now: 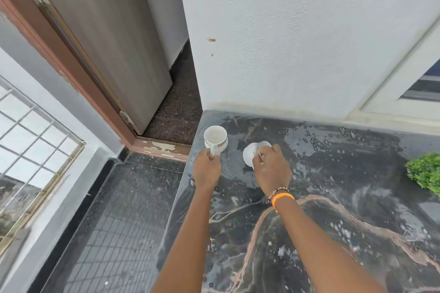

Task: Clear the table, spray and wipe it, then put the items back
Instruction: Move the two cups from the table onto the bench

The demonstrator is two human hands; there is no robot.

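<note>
Dark marble with pale veins makes up the table (333,233), wet with droplets, and both forearms reach across it. Nearer, the right hand (271,169) pinches the handle of a tilted white cup (253,152), while the left hand (206,167) grips the handle of an upright white cup (215,138) at the table's far left corner. Beyond stand a grey wall (285,31) and door (100,31); a green plant (426,171) sits at right.

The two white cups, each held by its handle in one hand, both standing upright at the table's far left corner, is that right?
Not quite. The head view shows only the cup in the left hand, the left cup, upright with its mouth up. The right cup, held by the right hand, is tilted on its side. Both are near the far left corner of the table.
</note>
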